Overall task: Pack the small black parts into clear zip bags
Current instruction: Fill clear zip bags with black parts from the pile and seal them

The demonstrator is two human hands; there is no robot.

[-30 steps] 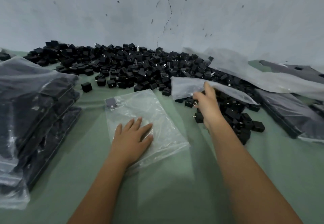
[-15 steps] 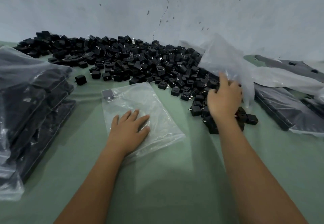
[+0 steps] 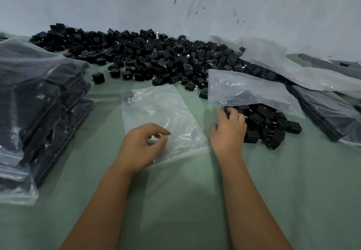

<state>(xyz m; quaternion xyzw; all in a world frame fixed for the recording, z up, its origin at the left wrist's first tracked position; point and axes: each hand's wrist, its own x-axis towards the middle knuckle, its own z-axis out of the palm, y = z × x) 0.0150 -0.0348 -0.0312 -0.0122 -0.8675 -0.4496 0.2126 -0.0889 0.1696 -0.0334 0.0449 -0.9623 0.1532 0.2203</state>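
Zip bag holding one black part

Dim, even light — soft shadows, perhaps slight blur, edges bowed.

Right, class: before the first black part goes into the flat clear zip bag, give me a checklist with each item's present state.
1. Flat clear zip bag lies on the green table, in front of the person: ok.
2. Bag mouth open: cannot tell; it looks flat.
3. Left hand holds the bag: cannot tell; its curled fingers are over the near end.
4. Right hand has a part: cannot tell; its fingers rest on the small black cube-shaped parts.
5. Bag has room: ok, only one dark piece shows at its far corner.
6. Loose crumpled plastic sheet clear of the parts: not ok, it overlaps them.
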